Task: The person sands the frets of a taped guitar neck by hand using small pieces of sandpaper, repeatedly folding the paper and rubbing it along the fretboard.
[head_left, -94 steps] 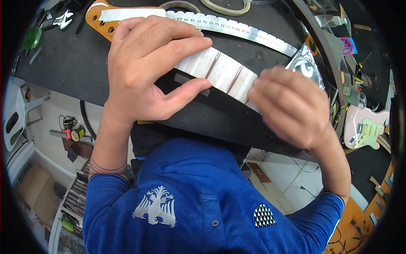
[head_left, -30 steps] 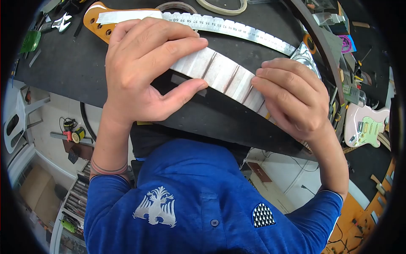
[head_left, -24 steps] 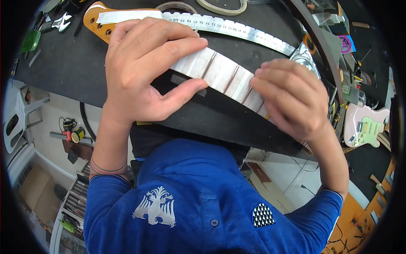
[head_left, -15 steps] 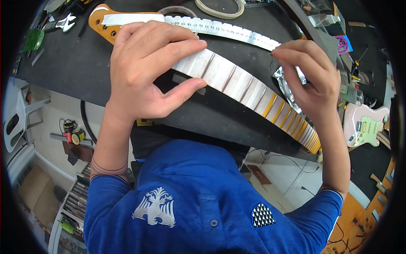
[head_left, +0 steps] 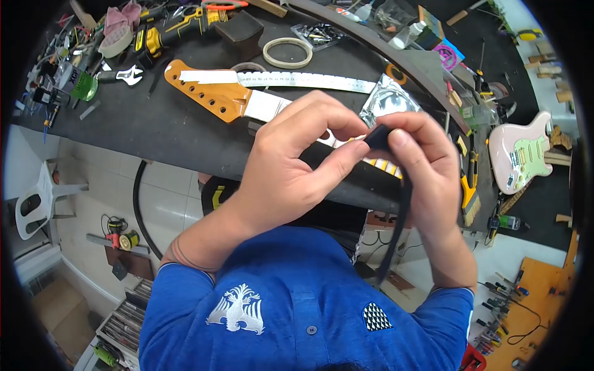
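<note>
Between both hands, above the guitar neck, is a dark strip [head_left: 401, 216] whose lower end hangs down in front of the shirt. My left hand [head_left: 309, 154] pinches its upper end between thumb and fingers. My right hand [head_left: 427, 167] grips the same end, thumb on top and fingers curled. The neck lies on the black bench, its amber headstock [head_left: 224, 98] at the left and its taped fretboard [head_left: 263, 106] partly hidden by my hands. A slotted metal ruler [head_left: 315, 81] lies behind it, near crumpled foil [head_left: 390, 100].
Tape rolls [head_left: 288, 53], a yellow power tool [head_left: 179, 31] and an adjustable wrench [head_left: 130, 75] lie at the back and left. At the right are a pink guitar body [head_left: 520, 151] and a brush [head_left: 471, 207]. A long dark curved bar [head_left: 396, 52] crosses the upper right.
The view has shifted, showing more of the bench. My left hand has left the fretboard, and both hands have come together above the neck. A dark strip is now held between them.
</note>
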The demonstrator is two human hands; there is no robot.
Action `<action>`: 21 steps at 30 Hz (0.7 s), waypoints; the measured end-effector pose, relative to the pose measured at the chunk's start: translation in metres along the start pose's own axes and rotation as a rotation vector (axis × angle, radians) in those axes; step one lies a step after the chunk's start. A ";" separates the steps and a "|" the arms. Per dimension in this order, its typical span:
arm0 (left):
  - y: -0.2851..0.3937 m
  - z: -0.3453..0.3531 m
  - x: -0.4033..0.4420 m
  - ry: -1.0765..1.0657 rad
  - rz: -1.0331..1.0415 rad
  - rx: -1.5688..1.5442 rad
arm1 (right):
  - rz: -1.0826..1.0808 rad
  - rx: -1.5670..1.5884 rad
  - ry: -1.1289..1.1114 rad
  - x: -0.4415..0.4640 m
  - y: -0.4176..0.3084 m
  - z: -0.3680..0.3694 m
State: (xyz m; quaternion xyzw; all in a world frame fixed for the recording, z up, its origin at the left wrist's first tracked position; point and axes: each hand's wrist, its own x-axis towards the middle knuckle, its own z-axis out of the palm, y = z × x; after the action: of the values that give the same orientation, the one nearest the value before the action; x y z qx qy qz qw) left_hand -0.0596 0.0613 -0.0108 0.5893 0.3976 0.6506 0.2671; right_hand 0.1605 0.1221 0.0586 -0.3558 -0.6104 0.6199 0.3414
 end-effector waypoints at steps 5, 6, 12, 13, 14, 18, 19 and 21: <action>0.012 0.010 -0.016 -0.002 -0.024 0.080 | -0.058 0.175 0.032 -0.032 0.034 0.009; 0.013 0.012 -0.018 0.005 -0.003 0.110 | -0.078 0.163 0.043 -0.036 0.039 0.012; 0.014 0.026 -0.034 0.071 0.059 0.243 | -0.201 0.082 0.116 -0.046 0.062 0.020; 0.014 0.027 -0.035 0.068 0.077 0.269 | -0.225 0.071 0.124 -0.046 0.065 0.020; 0.014 0.028 -0.036 0.065 0.095 0.293 | -0.249 0.060 0.132 -0.047 0.067 0.020; 0.019 0.034 -0.039 0.064 0.094 0.299 | -0.296 0.018 0.161 -0.052 0.070 0.018; 0.020 0.035 -0.039 0.064 0.099 0.305 | -0.305 0.010 0.164 -0.052 0.070 0.017; 0.022 0.036 -0.039 0.049 0.116 0.327 | -0.320 0.011 0.174 -0.054 0.070 0.017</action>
State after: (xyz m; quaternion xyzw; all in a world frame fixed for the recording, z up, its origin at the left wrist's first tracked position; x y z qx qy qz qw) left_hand -0.0151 0.0249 -0.0151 0.6306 0.4701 0.6057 0.1198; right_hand 0.1745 0.0660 -0.0106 -0.3045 -0.6241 0.5277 0.4892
